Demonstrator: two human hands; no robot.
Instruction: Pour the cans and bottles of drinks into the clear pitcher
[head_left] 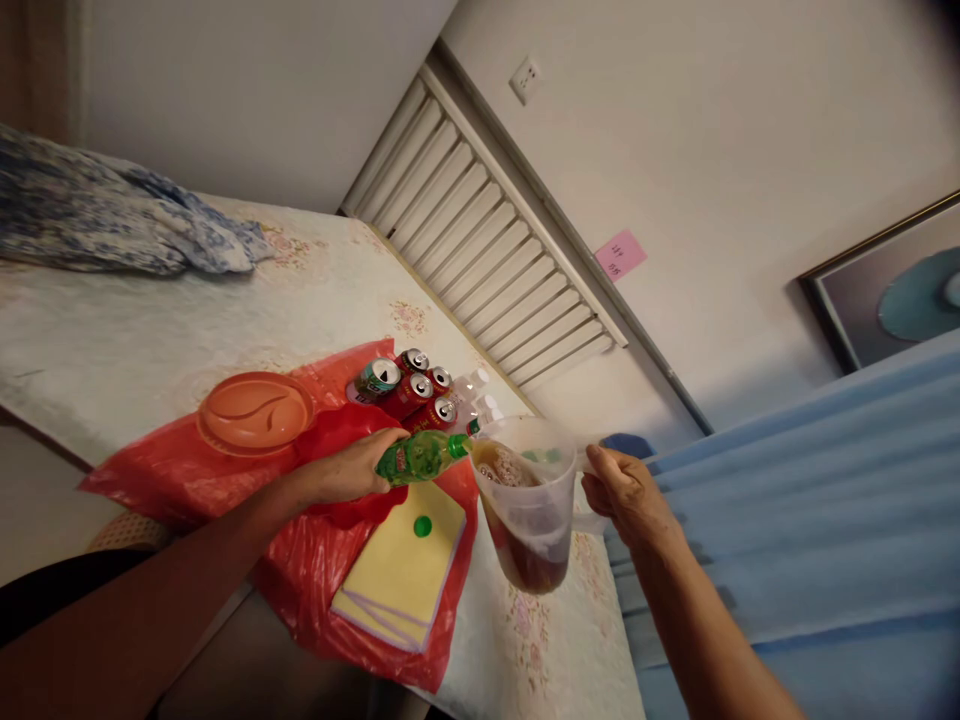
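The left hand (352, 468) is curled tight around the body of a green bottle (416, 457), fingers wrapped over the label, the bottle lying nearly level with its open neck pointing away from the fingertips and resting over the rim of a clear plastic pitcher (525, 520). The right hand (626, 495) has its fingers closed about the pitcher's handle, holding it tilted in the air so that its mouth leans toward the left fingers; brown liquid with a foamy top fills the lower part of it. Just below the left fingers, on the palm side, a small green cap (423, 526) lies on a stack of yellow sheets (401, 575) — the stack sits on a crumpled red plastic bag (300, 570) that spreads under the left wrist and forearm. Beyond the left knuckles stands a cluster of drink cans (409, 385), red ones and a green one, with a few clear bottles (472, 395) beside them, near the pitcher's rim. Further out from the back of the left hand an orange lid (255, 412) lies flat on the bag. All this rests on a table (150, 330) with a pale flowered cover. Past the right wrist, on its outer side, hangs blue cloth (787, 520) — well apart from the left fingers.
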